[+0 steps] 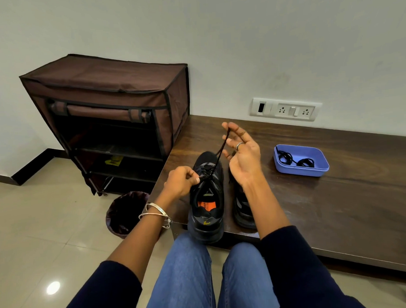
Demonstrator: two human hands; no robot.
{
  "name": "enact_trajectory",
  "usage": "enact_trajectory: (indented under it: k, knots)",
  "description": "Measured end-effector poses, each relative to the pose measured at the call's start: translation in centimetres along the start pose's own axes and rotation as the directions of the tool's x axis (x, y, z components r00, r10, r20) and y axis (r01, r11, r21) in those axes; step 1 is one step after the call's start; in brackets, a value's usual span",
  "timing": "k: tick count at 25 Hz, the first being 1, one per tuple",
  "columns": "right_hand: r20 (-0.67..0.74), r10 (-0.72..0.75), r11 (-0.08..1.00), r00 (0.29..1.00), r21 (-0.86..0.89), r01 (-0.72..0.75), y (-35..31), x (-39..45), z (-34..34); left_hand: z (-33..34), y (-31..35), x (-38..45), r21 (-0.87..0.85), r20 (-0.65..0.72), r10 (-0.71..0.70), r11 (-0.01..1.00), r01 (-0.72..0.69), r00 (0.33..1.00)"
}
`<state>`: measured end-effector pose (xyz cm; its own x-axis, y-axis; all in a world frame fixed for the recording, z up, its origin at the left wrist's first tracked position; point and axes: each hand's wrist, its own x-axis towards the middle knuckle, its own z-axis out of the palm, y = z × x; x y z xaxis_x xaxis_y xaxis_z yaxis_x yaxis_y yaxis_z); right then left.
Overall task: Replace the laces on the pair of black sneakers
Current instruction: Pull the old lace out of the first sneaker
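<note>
At the near edge of the dark wooden bench, just beyond the person's knees, stand the two black sneakers: the left sneaker with its heel overhanging the edge, and the right sneaker close beside it, largely hidden behind the forearm. The left hand curls its fingers around the lace at the top eyelets, steadying the shoe there. A little farther on, the right hand is raised, palm up, pinching a black lace between thumb and forefinger while the other fingers spread loose; the lace runs taut down to the eyelets. It looks thin, soft and light, likely to slip through a weak pinch, so the tip or a short length near it seems the best hold, with the shoe braced against the pull. The sneaker itself seems light but firm-soled. Farther right, a blue tray holds coiled black laces, limp and prone to tangle. Against the wall stands a brown fabric shoe rack.
</note>
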<state>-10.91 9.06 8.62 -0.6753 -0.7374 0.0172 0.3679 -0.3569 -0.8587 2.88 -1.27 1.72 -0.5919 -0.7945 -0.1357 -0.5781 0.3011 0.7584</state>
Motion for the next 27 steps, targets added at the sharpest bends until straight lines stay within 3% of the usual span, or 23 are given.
enact_trajectory:
  k: [1, 2, 4, 5, 6, 9, 10, 11, 13, 15, 19, 24, 27]
  knots:
    - [0.029, 0.001, 0.983, 1.000, -0.185, 0.004, 0.2, 0.4, -0.3, -0.3, 0.1, 0.1, -0.006, -0.010, 0.018, 1.000, -0.019, 1.000]
    - [0.056, 0.040, 0.899, 0.998, -0.439, -0.011, 0.5, 0.7, -0.6, -0.6, 0.2, 0.1, -0.031, -0.034, 0.050, 0.998, -0.051, 0.998]
    - [0.030, 0.154, 0.499, 0.988, -0.865, -0.052, 1.8, 0.8, -1.6, -1.0, 0.6, 0.2, -0.080, -0.146, 0.143, 0.985, -0.156, 0.979]
    - [-0.003, 0.201, 0.306, 0.980, -0.950, -0.065, 2.5, 0.6, -2.0, -1.1, 0.8, 0.2, -0.057, -0.222, 0.185, 0.978, -0.202, 0.957]
    - [-0.011, 0.231, 0.196, 0.973, -0.979, -0.058, 3.3, 0.1, -2.1, -1.0, 1.0, 0.0, 0.031, -0.306, 0.228, 0.973, -0.230, 0.924]
    - [0.081, 0.189, 0.148, 0.979, -0.988, 0.053, 5.1, -0.9, -1.7, -0.2, 0.9, -0.9, 0.462, -0.479, 0.413, 0.869, -0.179, 0.775]
    - [0.107, 0.162, 0.116, 0.981, -0.989, 0.088, 5.2, -1.0, -1.6, 0.1, 1.0, -1.3, 0.498, -0.476, 0.455, 0.845, -0.196, 0.753]
    - [0.121, 0.153, 0.082, 0.981, -0.991, 0.109, 5.3, -1.0, -1.5, 0.4, 1.0, -1.6, 0.470, -0.434, 0.454, 0.851, -0.235, 0.778]
    - [0.132, 0.153, 0.058, 0.979, -0.990, 0.125, 5.3, -1.0, -1.4, 1.2, 0.9, -1.9, 0.316, -0.284, 0.357, 0.911, -0.265, 0.890]
    - [0.133, 0.134, 0.088, 0.982, -0.989, 0.121, 5.5, -1.2, -1.6, 2.0, 0.8, -2.0, 0.226, -0.204, 0.219, 0.959, -0.172, 0.954]
    - [0.120, 0.111, 0.137, 0.986, -0.985, 0.105, 5.6, -1.5, -1.7, 2.3, 1.5, -2.0, -0.112, -0.254, -0.033, 0.994, 0.005, 0.967]
    - [0.115, 0.073, 0.082, 0.991, -0.991, 0.109, 6.2, -1.8, -1.5, 2.1, 1.8, -2.1, -0.383, -0.136, -0.161, 0.919, 0.098, 0.978]
    - [0.078, 0.062, 0.076, 0.995, -0.994, 0.073, 7.1, -1.9, -1.6, 1.7, 2.1, -2.3, -0.704, -0.030, -0.228, 0.696, 0.141, 0.973]
